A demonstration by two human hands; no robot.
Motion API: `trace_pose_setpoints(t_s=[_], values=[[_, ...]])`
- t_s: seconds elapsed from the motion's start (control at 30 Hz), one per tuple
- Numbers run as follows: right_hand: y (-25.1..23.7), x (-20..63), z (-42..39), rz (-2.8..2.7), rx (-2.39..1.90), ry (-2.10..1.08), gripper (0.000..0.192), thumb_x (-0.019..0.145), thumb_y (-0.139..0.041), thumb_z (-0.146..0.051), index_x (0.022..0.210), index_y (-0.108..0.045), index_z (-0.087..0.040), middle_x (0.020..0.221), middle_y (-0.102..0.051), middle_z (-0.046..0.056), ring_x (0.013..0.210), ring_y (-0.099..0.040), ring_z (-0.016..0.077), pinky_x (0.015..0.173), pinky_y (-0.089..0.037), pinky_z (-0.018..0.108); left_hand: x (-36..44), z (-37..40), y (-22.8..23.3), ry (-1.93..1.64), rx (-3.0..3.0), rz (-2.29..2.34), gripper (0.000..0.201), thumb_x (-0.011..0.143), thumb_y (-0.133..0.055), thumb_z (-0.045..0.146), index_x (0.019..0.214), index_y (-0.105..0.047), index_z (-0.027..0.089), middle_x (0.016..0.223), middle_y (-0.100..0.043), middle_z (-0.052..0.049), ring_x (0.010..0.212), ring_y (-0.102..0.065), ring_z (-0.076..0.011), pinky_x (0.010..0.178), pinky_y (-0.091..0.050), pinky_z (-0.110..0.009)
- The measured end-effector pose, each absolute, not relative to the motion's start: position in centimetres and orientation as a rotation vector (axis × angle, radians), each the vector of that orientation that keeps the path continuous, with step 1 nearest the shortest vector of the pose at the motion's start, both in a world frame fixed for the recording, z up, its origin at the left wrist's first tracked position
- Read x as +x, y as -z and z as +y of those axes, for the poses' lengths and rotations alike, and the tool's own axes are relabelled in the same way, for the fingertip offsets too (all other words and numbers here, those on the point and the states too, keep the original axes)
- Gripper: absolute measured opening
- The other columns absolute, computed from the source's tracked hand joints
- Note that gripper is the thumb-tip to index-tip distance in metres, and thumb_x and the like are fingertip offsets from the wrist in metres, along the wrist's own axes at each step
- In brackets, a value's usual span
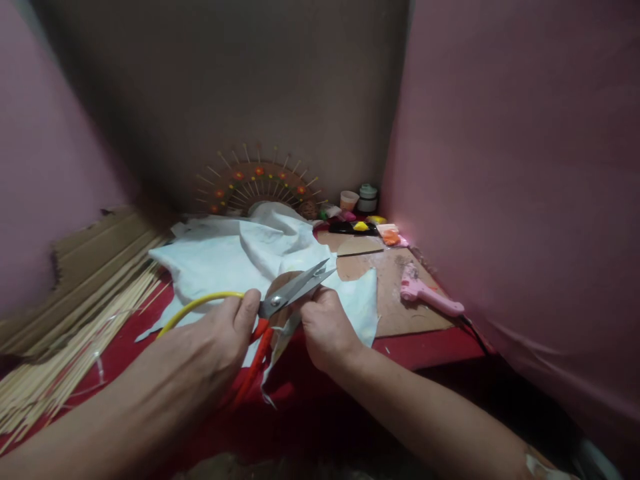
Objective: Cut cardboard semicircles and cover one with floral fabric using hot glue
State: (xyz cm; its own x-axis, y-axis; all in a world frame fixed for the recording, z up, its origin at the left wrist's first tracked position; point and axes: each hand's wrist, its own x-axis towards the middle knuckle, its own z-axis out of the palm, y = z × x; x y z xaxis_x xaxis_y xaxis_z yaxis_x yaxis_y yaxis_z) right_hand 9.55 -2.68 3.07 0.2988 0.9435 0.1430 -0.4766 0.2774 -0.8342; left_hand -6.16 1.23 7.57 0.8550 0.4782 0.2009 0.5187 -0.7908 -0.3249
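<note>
Scissors (295,291), one pair, held in left hand (220,340).

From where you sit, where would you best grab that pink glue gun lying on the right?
Probably by the long handle of the pink glue gun, which points toward the near right, away from the cardboard sheet it lies flat on. Come from above on the right hand side; the thicker head end sits farther back, near the clutter.
</note>
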Motion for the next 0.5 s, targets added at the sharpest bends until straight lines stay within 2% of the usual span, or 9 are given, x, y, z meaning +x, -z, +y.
trace_pose_setpoints(t_s=[0.1,0.2,0.4,0.5], values=[[-2.67,9.57,-2.57,-0.699,-0.918,-1.035,0.011,0.068,-0.055,-0.017,0.062,-0.064,-0.016,0.05,-0.057,-0.002,0.05,-0.051,0.013,0.047,-0.04,0.024,-5.92,1.38,-7.53,0.092,-2.631,-0.749,0.054,0.087,-0.019,0.004,0.115,-0.065,0.003,0.083,-0.065,-0.016,0.069,-0.064,-0.0252,0.07,-0.056,-0.043],[-2.5,9.55,-2.53,-0.699,-0.963,-1.019,0.009,0.068,-0.056,-0.018,0.061,-0.062,-0.017,0.052,-0.057,-0.002,0.053,-0.05,0.0131,0.051,-0.041,0.025,-5.66,1.28,-7.87,0.043,-2.626,-0.749,0.055,0.086,-0.019,0.004,0.116,-0.065,0.003,0.086,-0.066,-0.018,0.07,-0.063,-0.0269,0.064,-0.055,-0.042],[-2.93,9.31,-2.75,-0.727,-0.886,-1.055,0.012,0.068,-0.052,-0.015,0.058,-0.054,-0.02,0.05,-0.052,-0.005,0.048,-0.046,0.0119,0.048,-0.037,0.025,-5.5,1.03,-8.28,-0.077,-2.553,-0.706,0.058,0.086,-0.015,0.002,0.109,-0.068,0.004,0.085,-0.067,-0.02,0.065,-0.063,-0.0282,0.064,-0.055,-0.047],[-3.14,9.3,-2.8,-0.76,-0.839,-1.082,0.015,0.069,-0.052,-0.016,0.055,-0.052,-0.021,0.046,-0.05,-0.005,0.045,-0.045,0.012,0.045,-0.036,0.025,-5.74,0.97,-8.36,-0.048,-2.587,-0.737,0.058,0.083,-0.014,0.001,0.103,-0.069,0.006,0.082,-0.064,-0.018,0.061,-0.061,-0.0272,0.056,-0.053,-0.044]])
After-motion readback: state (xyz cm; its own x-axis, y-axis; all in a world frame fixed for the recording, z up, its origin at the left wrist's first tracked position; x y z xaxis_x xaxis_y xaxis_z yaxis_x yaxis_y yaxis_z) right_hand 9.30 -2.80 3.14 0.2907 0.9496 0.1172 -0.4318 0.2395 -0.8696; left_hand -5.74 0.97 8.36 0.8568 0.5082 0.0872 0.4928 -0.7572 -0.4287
